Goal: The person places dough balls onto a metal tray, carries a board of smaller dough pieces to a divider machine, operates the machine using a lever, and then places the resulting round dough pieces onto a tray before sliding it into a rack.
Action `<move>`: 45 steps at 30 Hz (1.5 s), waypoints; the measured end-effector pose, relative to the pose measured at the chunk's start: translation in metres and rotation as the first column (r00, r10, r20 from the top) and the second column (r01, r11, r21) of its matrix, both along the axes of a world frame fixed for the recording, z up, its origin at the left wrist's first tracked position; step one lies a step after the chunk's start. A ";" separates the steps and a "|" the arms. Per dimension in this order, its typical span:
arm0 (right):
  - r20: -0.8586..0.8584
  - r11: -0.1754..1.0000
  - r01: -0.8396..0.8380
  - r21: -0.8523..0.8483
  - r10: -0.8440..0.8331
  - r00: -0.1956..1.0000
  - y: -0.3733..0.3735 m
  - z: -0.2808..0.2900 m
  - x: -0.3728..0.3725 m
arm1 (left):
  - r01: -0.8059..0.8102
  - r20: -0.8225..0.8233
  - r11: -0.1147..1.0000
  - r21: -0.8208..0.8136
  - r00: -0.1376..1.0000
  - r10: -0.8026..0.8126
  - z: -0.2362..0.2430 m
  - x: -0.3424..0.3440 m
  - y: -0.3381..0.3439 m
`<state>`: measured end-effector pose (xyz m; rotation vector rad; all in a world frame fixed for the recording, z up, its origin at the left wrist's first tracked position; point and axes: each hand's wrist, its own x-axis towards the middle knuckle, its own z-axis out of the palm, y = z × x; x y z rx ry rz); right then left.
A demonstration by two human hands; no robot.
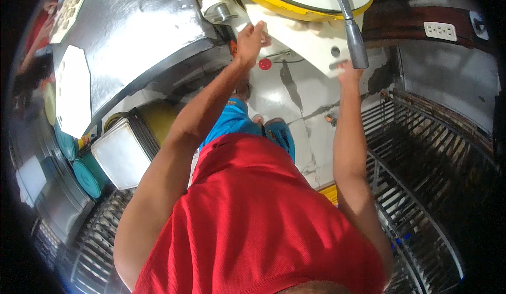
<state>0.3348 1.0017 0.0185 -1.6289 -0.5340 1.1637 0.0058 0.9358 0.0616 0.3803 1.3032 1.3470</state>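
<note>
The white, yellow-rimmed machine (295,36) stands straight ahead, so both arms reach it; its grey-handled lever (357,45) overhangs the front. The left hand (251,42), loosely curled, and right hand (350,73) flank it; blur hides whether either grips.

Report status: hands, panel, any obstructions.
Left hand by white panel, contact unclear. Right hand at its lower corner, grip unclear. Possible obstruction: grey handle beside right hand.
</note>
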 end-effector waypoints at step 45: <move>0.410 0.146 -0.558 0.817 0.535 0.739 0.375 0.675 -0.344 | 0.362 -0.724 0.645 0.673 0.142 0.675 0.298 -0.116 0.135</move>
